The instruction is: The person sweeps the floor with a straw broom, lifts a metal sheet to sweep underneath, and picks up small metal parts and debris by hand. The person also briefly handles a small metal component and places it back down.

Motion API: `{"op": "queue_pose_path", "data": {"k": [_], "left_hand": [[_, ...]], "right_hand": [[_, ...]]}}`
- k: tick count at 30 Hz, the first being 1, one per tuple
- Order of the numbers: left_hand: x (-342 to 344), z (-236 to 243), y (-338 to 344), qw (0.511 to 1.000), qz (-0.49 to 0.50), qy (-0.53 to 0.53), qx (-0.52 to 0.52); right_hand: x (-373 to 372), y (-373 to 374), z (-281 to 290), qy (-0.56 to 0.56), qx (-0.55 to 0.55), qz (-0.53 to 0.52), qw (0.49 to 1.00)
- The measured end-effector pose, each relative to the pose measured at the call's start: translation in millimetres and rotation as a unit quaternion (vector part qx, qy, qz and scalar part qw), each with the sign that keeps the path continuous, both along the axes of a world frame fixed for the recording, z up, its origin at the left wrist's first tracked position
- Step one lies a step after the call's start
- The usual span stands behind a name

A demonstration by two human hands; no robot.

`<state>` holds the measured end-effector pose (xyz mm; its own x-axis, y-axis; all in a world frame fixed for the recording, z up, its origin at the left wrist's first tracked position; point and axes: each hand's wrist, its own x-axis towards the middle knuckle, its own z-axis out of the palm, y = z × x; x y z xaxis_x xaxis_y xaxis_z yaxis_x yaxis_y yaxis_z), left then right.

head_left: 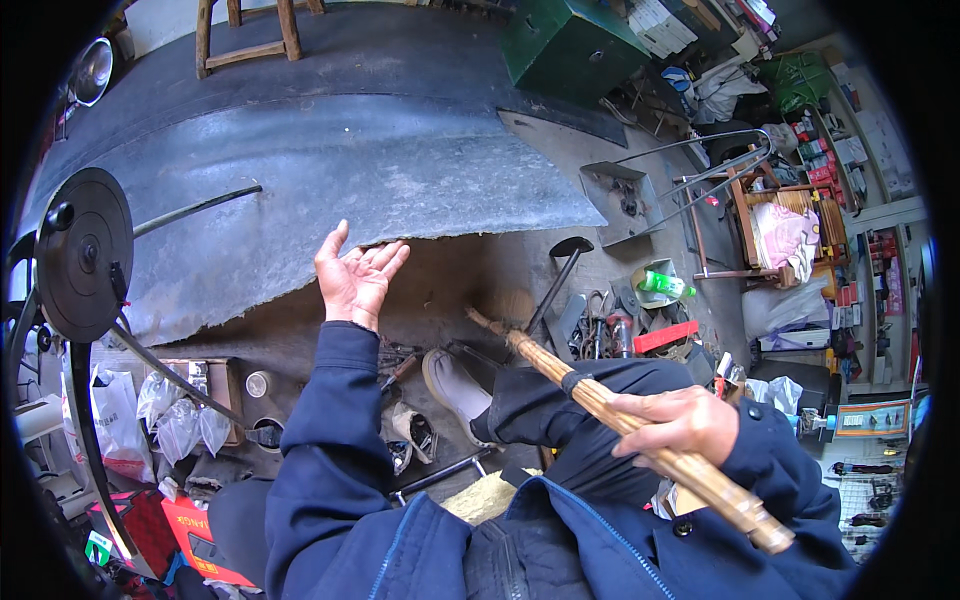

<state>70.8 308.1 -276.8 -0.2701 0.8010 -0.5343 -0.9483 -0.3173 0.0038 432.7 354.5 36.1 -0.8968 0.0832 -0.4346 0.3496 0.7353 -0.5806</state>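
Note:
A large grey sheet (400, 170) covers the floor ahead of me, its ragged near edge standing off the ground over a shadowed, dusty patch. Palm up, my left hand (355, 285) is at that edge with thumb and fingers spread; whether it bears the sheet's weight, I cannot tell. My right hand (685, 425) is closed round a straw hand broom (585, 395), bound with a dark band. The broom slants from my right side toward the gap by the sheet, and its far end is blurred.
Loose tools (605, 325), a green bottle (665, 285) and a metal dustpan (622, 200) lie to the right. A black wheel-like disc (85, 255) stands at left, near plastic bags (180, 425). Behind are a green box (570, 50) and wooden stool (250, 45). My shoe (455, 385) is below the sheet's edge.

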Motion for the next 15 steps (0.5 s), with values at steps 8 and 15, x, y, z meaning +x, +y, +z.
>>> {"op": "queue_pose_path", "data": {"k": [8,15], "left_hand": [[2.1,-4.1,-1.6,1.000,-0.001,0.014,0.002],[5.4,-9.6,-1.4,1.000,-0.011,0.013,-0.007]], "right_hand": [[1.8,9.4,52.0,0.086,0.008,-0.146,0.986],[-13.0,31.1,38.9,0.066,0.090,-0.038,0.993]]}}
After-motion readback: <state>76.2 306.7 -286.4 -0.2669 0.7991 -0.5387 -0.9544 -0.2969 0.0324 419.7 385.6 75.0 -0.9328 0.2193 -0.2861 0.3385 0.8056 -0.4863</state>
